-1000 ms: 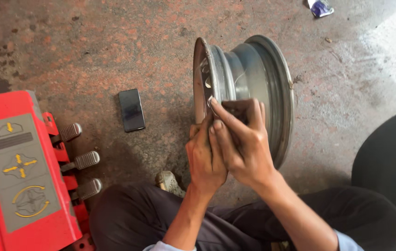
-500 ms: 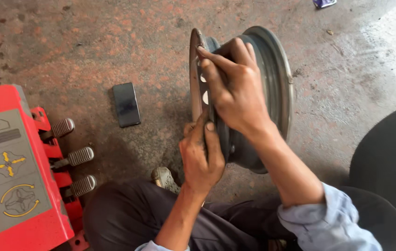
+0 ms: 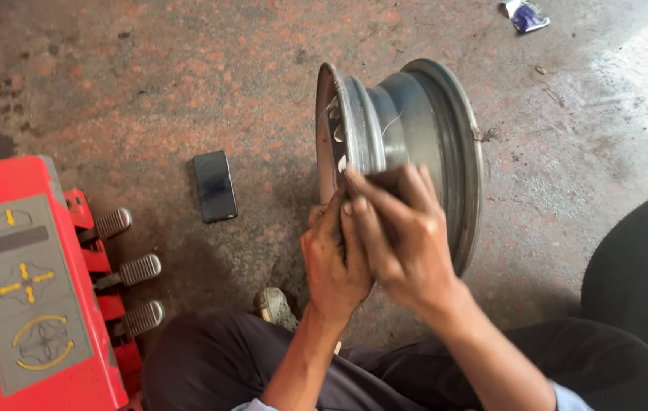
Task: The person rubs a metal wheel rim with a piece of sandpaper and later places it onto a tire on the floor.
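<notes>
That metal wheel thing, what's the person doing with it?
A person sits on the concrete floor with a bare steel wheel rim standing on its edge before them. Both hands are pressed on its near side: the left hand at the rim's front edge, the right hand over the barrel, seemingly with something dark under its fingers. A phone lies on the floor, a red machine with pedals stands left, and a tyre is at right.

Single head-worn view, looking steeply down, close over the lap, concrete floor (image 3: 149, 84) filling the frame
</notes>
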